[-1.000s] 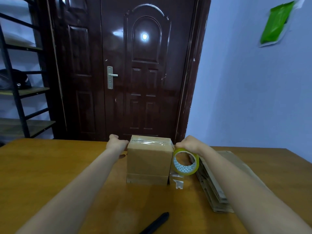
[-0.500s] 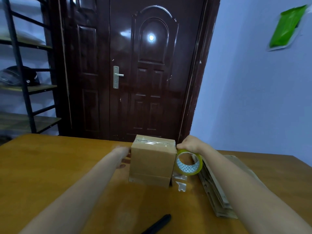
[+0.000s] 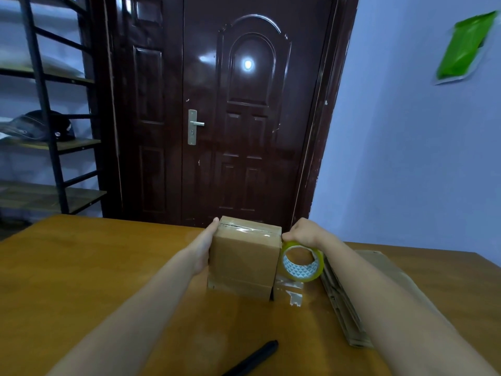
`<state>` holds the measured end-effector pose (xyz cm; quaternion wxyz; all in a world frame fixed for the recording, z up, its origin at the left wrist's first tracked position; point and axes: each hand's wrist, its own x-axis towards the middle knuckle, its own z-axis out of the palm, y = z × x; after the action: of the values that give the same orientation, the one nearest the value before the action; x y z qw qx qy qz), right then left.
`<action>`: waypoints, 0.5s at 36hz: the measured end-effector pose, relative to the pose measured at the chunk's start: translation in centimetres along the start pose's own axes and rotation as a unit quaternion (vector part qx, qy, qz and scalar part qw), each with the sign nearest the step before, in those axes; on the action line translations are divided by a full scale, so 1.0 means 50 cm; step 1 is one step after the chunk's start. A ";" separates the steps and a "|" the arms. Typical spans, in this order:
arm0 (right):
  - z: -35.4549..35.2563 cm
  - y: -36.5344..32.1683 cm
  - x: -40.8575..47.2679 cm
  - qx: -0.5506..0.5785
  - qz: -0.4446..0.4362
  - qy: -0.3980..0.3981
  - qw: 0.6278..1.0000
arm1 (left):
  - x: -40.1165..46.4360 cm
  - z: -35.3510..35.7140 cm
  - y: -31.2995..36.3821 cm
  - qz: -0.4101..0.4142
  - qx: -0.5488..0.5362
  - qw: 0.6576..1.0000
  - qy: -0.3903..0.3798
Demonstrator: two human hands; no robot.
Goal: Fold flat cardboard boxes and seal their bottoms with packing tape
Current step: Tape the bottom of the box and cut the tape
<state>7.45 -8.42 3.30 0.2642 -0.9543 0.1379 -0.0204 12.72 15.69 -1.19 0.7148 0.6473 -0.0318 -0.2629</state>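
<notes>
Head view, starting at my far left: a black metal shelf rack (image 3: 46, 109) stands against the wall, and on its middle shelf I see a dark helmet-like object (image 3: 40, 127); a pale bundle lies on the shelf above, too blurred to name. Next comes the dark door (image 3: 244, 112) with its silver handle (image 3: 193, 126). On the wooden table (image 3: 67, 267), my left hand (image 3: 204, 246) lies flat against the left side of the cardboard box (image 3: 244, 261), fingers straight and pressed together, tips reaching its top back corner. The box stands upright at the table's middle, its upper face closed, with clear tape running along the seam. Just right of it, touching its top right edge, my right hand (image 3: 302, 234) curls around the tape roll (image 3: 302, 263), gripping it from above; a loose strip of tape (image 3: 290, 291) hangs from it to the tabletop beside the box. Further right lies a stack of flat cardboard (image 3: 349, 299). Near the bottom edge lies a black pen-like object (image 3: 254, 358). A green packet (image 3: 465, 47) hangs on the right wall.
</notes>
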 end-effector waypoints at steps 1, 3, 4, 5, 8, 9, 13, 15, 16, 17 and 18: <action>0.001 0.000 -0.001 0.001 -0.002 0.003 1.000 | -0.004 -0.001 -0.004 -0.004 0.015 1.000 -0.003; 0.003 0.000 -0.002 0.004 -0.006 0.008 1.000 | -0.006 -0.006 -0.005 -0.009 0.054 0.998 0.010; 0.004 0.000 -0.003 0.007 -0.008 0.008 1.000 | -0.008 -0.008 -0.001 -0.015 0.080 0.996 0.022; 0.005 -0.001 -0.004 0.010 -0.011 0.008 1.000 | -0.010 -0.012 0.004 -0.020 0.108 0.993 0.037; 0.014 -0.009 -0.006 0.027 -0.022 0.001 0.999 | -0.015 -0.022 0.020 -0.011 0.184 0.980 0.076; 0.019 -0.015 -0.006 0.031 -0.028 -0.003 0.999 | -0.019 -0.025 0.026 0.001 0.198 0.976 0.088; 0.043 -0.039 -0.003 0.042 -0.050 -0.022 0.998 | -0.028 -0.044 0.044 0.122 0.308 0.930 0.160; 0.051 -0.048 -0.001 0.055 -0.051 -0.026 0.997 | -0.033 -0.054 0.044 0.196 0.352 0.900 0.168; 0.054 -0.052 -0.001 0.061 -0.051 -0.028 0.996 | -0.034 -0.057 0.045 0.218 0.369 0.889 0.161; 0.056 -0.056 -0.001 0.065 -0.052 -0.029 0.996 | -0.035 -0.057 0.047 0.235 0.388 0.879 0.149; 0.058 -0.059 -0.001 0.066 -0.052 -0.031 0.996 | -0.034 -0.053 0.049 0.247 0.416 0.864 0.137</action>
<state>8.46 -4.54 2.32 0.3296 -0.9408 0.0785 -0.0140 13.11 18.88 1.17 0.4175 0.8851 -0.1993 0.0510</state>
